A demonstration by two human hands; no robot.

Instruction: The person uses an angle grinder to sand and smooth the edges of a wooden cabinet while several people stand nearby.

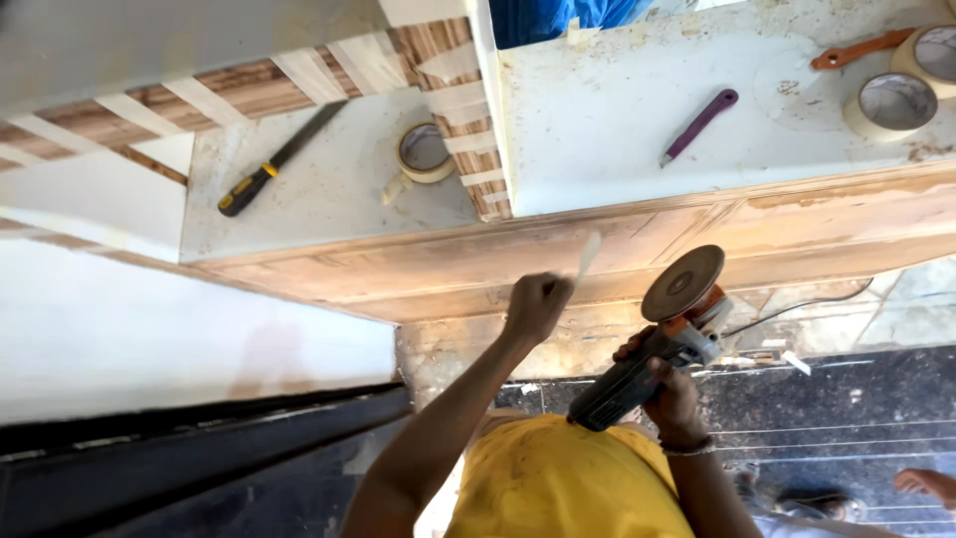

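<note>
My left hand (536,305) is closed on a thin pale strip (588,255) that sticks up against the wooden front panel (418,269) of a counter. Just to the right, my right hand (672,397) grips the dark body of an angle grinder (637,374). Its round sanding disc (683,283) faces up and sits close to the panel's lower edge. The yellow shirt (558,483) fills the bottom of the view.
On the white counter top lie a black-and-yellow handled tool (267,167), a masking tape roll (425,152), a purple-handled tool (700,125), two more tape rolls (891,103) and an orange-handled tool (856,48). A cable (797,305) trails right. A bare foot (926,483) shows bottom right.
</note>
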